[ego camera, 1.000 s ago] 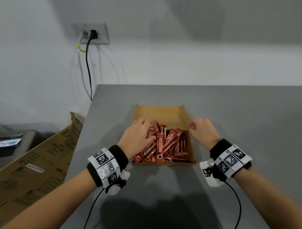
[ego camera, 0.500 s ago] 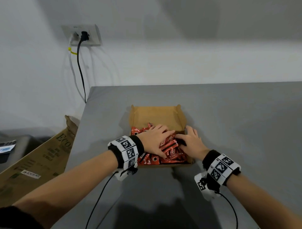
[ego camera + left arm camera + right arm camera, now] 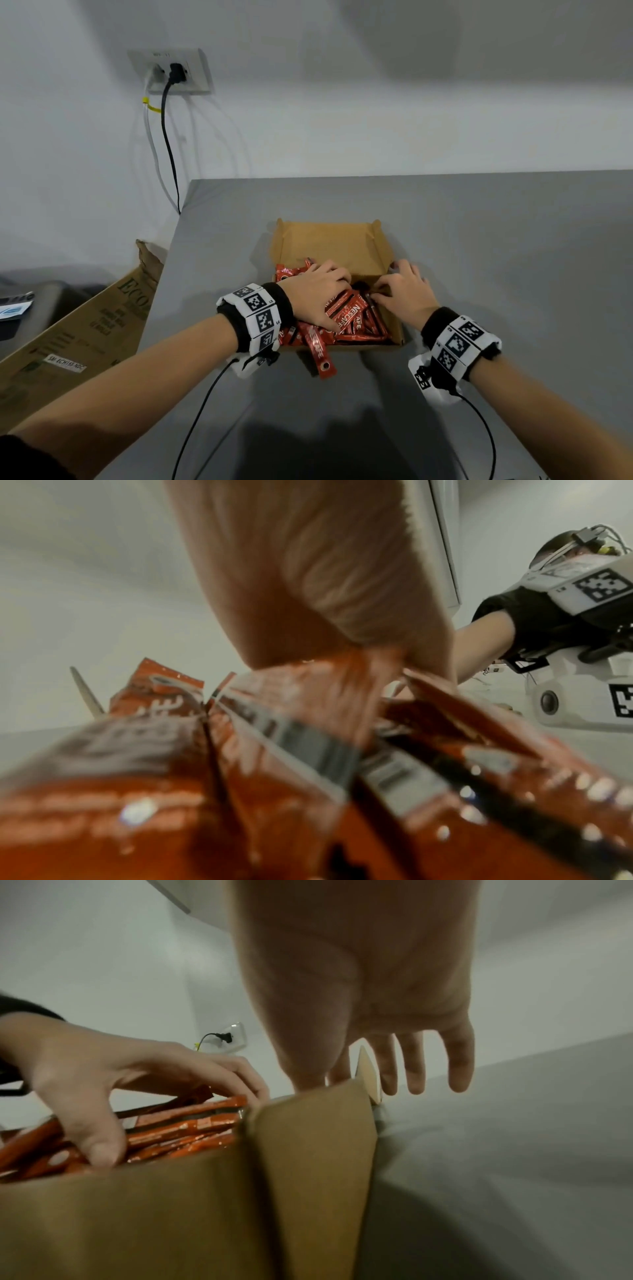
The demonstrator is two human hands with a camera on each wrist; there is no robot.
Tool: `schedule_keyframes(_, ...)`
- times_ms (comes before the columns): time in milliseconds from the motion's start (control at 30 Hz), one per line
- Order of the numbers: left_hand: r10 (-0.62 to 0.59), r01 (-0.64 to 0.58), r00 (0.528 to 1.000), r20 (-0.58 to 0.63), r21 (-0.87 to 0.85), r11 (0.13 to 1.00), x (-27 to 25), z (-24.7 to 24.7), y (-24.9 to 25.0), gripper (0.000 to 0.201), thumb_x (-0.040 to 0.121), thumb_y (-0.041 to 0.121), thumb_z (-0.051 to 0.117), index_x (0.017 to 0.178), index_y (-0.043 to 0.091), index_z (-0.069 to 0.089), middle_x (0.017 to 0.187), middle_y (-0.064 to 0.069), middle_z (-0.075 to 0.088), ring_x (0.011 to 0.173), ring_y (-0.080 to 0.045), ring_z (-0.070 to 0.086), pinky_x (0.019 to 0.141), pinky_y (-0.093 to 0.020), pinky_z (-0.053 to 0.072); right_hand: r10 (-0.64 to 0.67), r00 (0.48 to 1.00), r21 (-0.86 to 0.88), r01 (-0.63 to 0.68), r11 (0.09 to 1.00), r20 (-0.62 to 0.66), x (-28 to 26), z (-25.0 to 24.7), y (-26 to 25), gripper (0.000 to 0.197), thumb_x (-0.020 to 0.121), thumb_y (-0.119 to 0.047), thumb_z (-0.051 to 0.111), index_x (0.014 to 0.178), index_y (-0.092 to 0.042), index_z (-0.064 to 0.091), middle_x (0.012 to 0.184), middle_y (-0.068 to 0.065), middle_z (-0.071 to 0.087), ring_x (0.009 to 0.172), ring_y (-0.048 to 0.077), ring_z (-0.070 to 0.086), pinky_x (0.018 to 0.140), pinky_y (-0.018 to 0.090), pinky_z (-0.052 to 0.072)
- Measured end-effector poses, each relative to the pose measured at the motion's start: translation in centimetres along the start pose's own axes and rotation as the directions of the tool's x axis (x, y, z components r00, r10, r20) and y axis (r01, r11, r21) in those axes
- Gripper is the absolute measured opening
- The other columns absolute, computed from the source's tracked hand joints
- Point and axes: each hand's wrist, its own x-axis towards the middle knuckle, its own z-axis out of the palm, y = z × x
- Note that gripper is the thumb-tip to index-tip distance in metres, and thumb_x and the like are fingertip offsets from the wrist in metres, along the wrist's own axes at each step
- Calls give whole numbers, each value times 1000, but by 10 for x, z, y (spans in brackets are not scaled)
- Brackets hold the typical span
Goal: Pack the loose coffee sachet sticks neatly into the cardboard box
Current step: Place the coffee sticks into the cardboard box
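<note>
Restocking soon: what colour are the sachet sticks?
Red with white lettering, clearest in the head view: sachet sticks.

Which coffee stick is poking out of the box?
The red stick hanging over the near edge of the cardboard box, its end resting on the grey table. All the other sticks lie inside, under the hands.
</note>
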Motion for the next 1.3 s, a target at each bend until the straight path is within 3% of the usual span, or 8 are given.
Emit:
schedule_keyframes(200, -43, 48, 997, 62, -85, 995, -5, 3, 0, 76, 80, 52, 63, 140, 14, 34, 138, 0, 41, 129, -18, 24, 111, -37, 14, -42, 999, -27, 43, 999, 25, 2, 7, -3, 33, 83, -36, 63, 116, -33, 60, 123, 5, 38, 123, 26, 31, 104, 44, 30)
schedule_keyframes(433, -65, 70, 993, 101, -51, 996, -10, 4, -2, 79, 80, 56, 61, 139, 10, 35, 138, -4, 40, 128, -20, 26, 112, -38, 16, -18, 991, 9, 19, 1000, -131, 4, 4, -2, 18, 81, -35, 67, 96, -25, 68, 119, 1, 45, 121, 22, 35, 101, 42, 30)
schedule_keyframes(600, -70, 75, 994, 89, -57, 996, -20, 9, 0, 79, 80, 56, 60, 140, 11, 35, 139, -3, 40, 128, -20, 27, 113, -37, 14, -88, 975, 168, 123, 978, -202, 7, -9, 8, 15, 80, -26, 69, 92, -17, 72, 96, -5, 50, 102, 15, 45, 85, 22, 32)
schedule_keyframes(800, -94, 100, 990, 108, -49, 994, -23, 7, 2, 78, 81, 55, 59, 139, 9, 35, 140, -4, 39, 129, -20, 26, 112, -36, 13, -122, 967, 409, 206, 889, -222, 4, -24, 18, 13, 88, -17, 61, 95, -9, 69, 84, 2, 68, 73, 7, 58, 66, 7, 42)
schedule_keyframes(900, -92, 99, 989, 114, -52, 994, -23, 6, 3, 78, 82, 54, 59, 140, 9, 34, 141, -5, 37, 129, -20, 26, 112, -35, 12, -147, 968, 530, 236, 815, -205, 2, -24, 9, 14, 92, -18, 55, 98, -9, 64, 74, -1, 66, 61, 2, 62, 61, 11, 50)
schedule_keyframes(1000, -92, 101, 987, 128, -59, 993, -23, 5, 3, 79, 82, 53, 59, 142, 9, 32, 143, -5, 36, 131, -20, 25, 112, -35, 11, -153, 984, 545, 175, 820, -87, 4, -19, -1, 22, 91, -24, 55, 87, -4, 64, 60, 0, 61, 40, 0, 56, 41, 11, 43)
schedule_keyframes(1067, -98, 109, 984, 146, -71, 991, -24, 3, 3, 79, 83, 55, 57, 141, 8, 32, 143, -5, 36, 131, -20, 26, 112, -35, 12, -124, 990, 555, 141, 820, -68, 8, -16, -6, 26, 90, -26, 57, 82, -2, 64, 57, 1, 60, 36, 1, 54, 37, 10, 40)
schedule_keyframes(1300, -174, 189, 981, 87, -221, 957, -18, 10, 0, 48, 101, 39, 22, 101, 7, 59, 103, -6, 60, 101, -19, 47, 105, -34, 24, -90, 982, 623, 175, 762, -166, 8, -12, -14, 26, 89, -26, 59, 73, -6, 65, 47, 3, 58, 33, 3, 51, 39, 9, 39)
